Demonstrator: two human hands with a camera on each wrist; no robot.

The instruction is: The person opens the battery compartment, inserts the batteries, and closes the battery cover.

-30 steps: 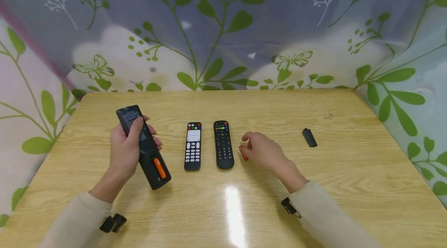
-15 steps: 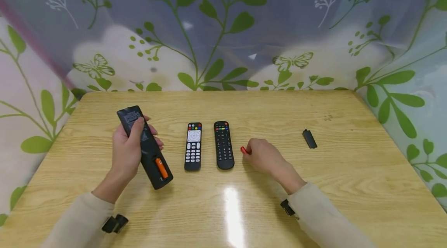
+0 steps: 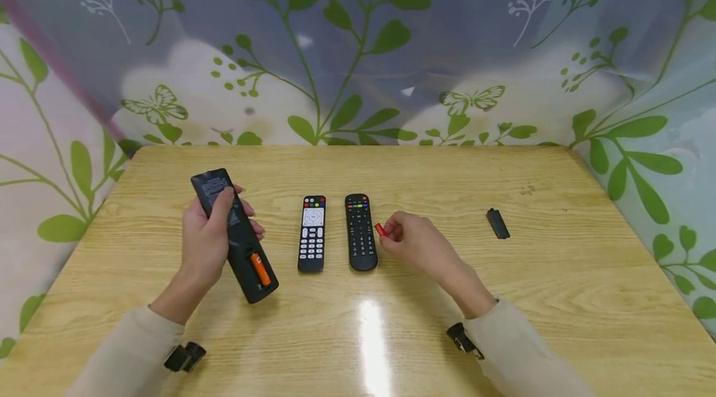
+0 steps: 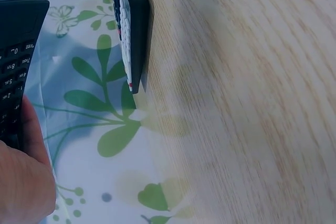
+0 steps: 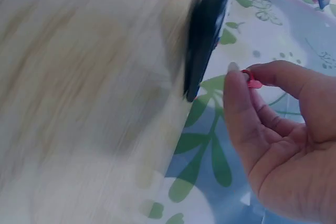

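My left hand (image 3: 204, 238) grips a black remote control (image 3: 239, 241), held with its back up and thumb across it. Its battery compartment lies uncovered at the near end, with one orange battery (image 3: 260, 269) inside and a bare slot beside it. In the left wrist view the keypad side of this remote (image 4: 16, 61) shows. Between thumb and forefinger, my right hand (image 3: 416, 240) pinches a small red battery (image 3: 381, 230), just right of the second black remote. The right wrist view shows the red battery (image 5: 252, 81) at the fingertips, raised off the table.
Two remotes lie buttons up mid-table: one with white keys (image 3: 311, 234), one all black (image 3: 361, 232). A small black battery cover (image 3: 497, 223) lies to the right on the wooden table (image 3: 537, 297). A leaf-patterned curtain (image 3: 358, 74) rises behind the table.
My right hand has closed its fingers on the red battery, picked it up from the table and shifted slightly left. My left hand keeps its remote nearly in place.
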